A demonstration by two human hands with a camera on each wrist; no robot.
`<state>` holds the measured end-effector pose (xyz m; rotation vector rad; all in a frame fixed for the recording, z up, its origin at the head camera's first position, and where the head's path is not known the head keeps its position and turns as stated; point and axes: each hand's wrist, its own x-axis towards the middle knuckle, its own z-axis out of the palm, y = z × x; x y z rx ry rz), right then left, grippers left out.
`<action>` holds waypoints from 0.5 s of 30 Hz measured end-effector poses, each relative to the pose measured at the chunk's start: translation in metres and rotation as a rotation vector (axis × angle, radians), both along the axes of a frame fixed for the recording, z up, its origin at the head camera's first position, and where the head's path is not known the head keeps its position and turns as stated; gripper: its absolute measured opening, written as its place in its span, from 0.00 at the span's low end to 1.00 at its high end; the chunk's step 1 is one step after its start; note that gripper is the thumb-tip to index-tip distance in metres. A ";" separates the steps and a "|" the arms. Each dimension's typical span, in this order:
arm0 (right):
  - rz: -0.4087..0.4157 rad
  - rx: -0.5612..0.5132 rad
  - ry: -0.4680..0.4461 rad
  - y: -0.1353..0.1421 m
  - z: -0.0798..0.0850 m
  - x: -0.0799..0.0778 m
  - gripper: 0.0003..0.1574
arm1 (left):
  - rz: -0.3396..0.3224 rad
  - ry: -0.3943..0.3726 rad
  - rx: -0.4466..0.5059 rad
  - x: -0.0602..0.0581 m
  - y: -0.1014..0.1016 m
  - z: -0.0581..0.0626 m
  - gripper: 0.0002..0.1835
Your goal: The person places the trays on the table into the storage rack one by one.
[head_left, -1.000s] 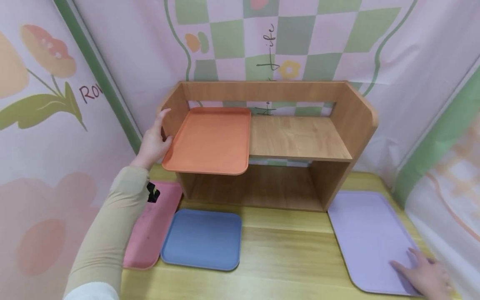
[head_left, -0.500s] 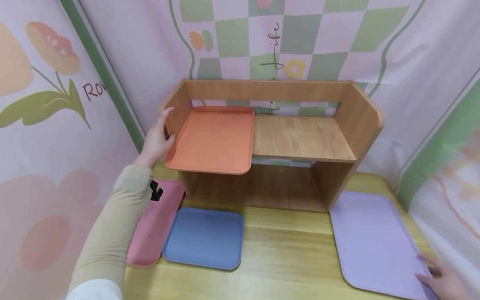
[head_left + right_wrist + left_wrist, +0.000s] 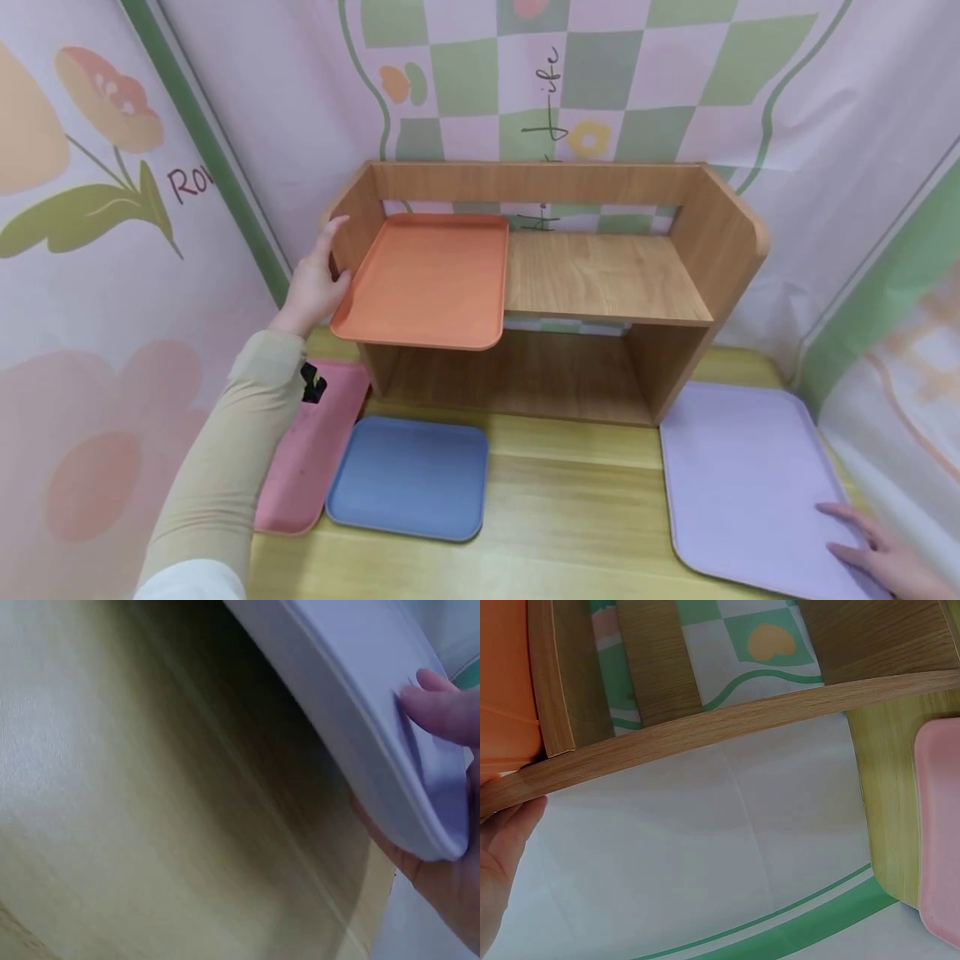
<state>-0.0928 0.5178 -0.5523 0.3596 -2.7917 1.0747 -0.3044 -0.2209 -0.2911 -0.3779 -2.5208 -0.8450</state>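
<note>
Clock face centred on head view. Left hand (image 3: 311,287), 9 o'clock: grips left panel (image 3: 356,208) of wooden shelf (image 3: 607,271), thumb on inner side. Right hand (image 3: 885,550), 4 o'clock: pinches rim of lavender tray (image 3: 750,475), thumb above, fingers beneath; gripped corner raised above table (image 3: 570,500). Orange tray (image 3: 423,275), 10 o'clock, on shelf's upper level, front edge overhanging. On table: blue tray (image 3: 408,479), 7 o'clock; pink tray (image 3: 311,454), 8 o'clock.

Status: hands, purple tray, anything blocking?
Left hand grips shelf by left side. Right hand holds purple tray at right edge. Possible snag: shelf's right side, beside tray's far left corner.
</note>
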 end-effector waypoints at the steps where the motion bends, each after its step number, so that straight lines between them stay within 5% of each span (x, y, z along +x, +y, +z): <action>1: 0.012 0.028 0.009 -0.002 0.001 0.001 0.54 | 0.000 -0.004 -0.001 0.000 0.000 0.000 0.41; 4: 0.088 0.072 0.012 -0.006 0.007 0.005 0.60 | -0.001 -0.019 -0.001 0.000 0.001 0.001 0.41; 10: 0.150 -0.028 0.068 -0.014 0.019 0.003 0.61 | 0.007 -0.015 0.000 0.000 0.000 0.001 0.40; 13: 0.153 -0.089 0.013 -0.016 0.024 0.002 0.58 | 0.009 -0.009 -0.001 0.000 0.000 0.001 0.40; 15: 0.211 -0.227 -0.098 -0.015 0.027 0.002 0.56 | 0.010 -0.008 -0.002 0.000 0.000 0.001 0.40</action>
